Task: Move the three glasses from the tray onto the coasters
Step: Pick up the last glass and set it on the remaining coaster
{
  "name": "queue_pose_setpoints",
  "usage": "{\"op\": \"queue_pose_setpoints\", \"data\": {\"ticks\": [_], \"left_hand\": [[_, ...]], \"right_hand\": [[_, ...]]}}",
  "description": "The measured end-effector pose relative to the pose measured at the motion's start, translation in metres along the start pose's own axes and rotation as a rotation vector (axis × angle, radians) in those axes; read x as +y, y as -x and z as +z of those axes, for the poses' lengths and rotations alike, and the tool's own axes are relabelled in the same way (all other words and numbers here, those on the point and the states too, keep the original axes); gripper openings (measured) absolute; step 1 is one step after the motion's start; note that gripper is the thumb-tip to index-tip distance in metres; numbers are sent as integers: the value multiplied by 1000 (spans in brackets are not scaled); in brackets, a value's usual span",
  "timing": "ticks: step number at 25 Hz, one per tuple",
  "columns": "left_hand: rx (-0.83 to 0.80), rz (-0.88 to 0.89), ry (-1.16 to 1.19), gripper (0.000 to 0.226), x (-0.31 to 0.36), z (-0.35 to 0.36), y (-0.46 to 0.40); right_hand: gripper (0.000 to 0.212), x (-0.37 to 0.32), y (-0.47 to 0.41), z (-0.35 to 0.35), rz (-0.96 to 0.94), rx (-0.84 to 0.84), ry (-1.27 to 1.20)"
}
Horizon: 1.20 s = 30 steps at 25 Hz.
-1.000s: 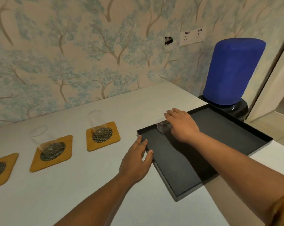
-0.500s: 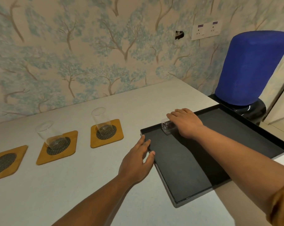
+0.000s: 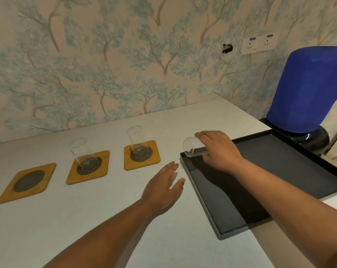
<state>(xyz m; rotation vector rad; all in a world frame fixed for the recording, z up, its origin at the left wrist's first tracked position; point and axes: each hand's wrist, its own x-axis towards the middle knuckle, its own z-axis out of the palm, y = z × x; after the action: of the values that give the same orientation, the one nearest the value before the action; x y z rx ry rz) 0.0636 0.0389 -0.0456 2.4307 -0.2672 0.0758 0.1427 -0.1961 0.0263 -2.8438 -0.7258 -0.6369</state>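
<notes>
A pale countertop runs along a wall with wallpaper of blue-green trees. The right hand is closed from above around one clear glass, which lies almost on its side with the open mouth turned to the left; this glass is over the far left corner of the black tray, and I cannot tell if it touches the rim. The left hand holds nothing: it is flat with the palm down and the fingers a little spread, on or just above the countertop, just beside the left edge of the tray and nearer to the camera than the held glass. There are three glasses in all. The other two stand upright on coasters: one glass on the right coaster and one glass on the middle coaster. There are three yellow coasters in a row to the left of the hands, each with a dark round mesh centre: the right coaster, the middle coaster and the left coaster, which carries no glass. The tray has only the one glass over it. Behind the tray stands a water bottle with a blue cover, and on the wall there are two white sockets and a small dark hole.
</notes>
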Motion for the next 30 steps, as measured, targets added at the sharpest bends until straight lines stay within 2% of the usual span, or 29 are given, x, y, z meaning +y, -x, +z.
{"op": "queue_pose_setpoints", "data": {"ticks": [3, 6, 10, 15, 17, 21, 24, 26, 30], "left_hand": [[83, -33, 1, 56, -39, -34, 21], [206, -55, -136, 40, -87, -78, 50], [351, -95, -262, 25, -165, -147, 100], [509, -159, -312, 29, -269, -232, 165], [542, -198, -300, 34, -309, -262, 185], [442, -268, -186, 41, -368, -309, 200], [390, -317, -206, 48, -394, -327, 195], [359, -319, -215, 52, -402, -332, 187], [324, -265, -330, 48, -411, -334, 178]], "right_hand": [[75, -42, -13, -4, -80, 60, -48], [75, -100, -27, 4, -150, 91, -114], [75, -207, -44, 37, -139, 88, -313], [79, -348, -80, 76, -19, -23, -647], [69, -397, -98, 88, 38, -43, -802], [61, -467, -128, 117, 138, -72, -998], [57, -502, -149, 140, 219, -98, -1164], [63, -514, -165, 153, 269, -113, -1221], [93, -529, -195, 179, 326, -153, -1240]]}}
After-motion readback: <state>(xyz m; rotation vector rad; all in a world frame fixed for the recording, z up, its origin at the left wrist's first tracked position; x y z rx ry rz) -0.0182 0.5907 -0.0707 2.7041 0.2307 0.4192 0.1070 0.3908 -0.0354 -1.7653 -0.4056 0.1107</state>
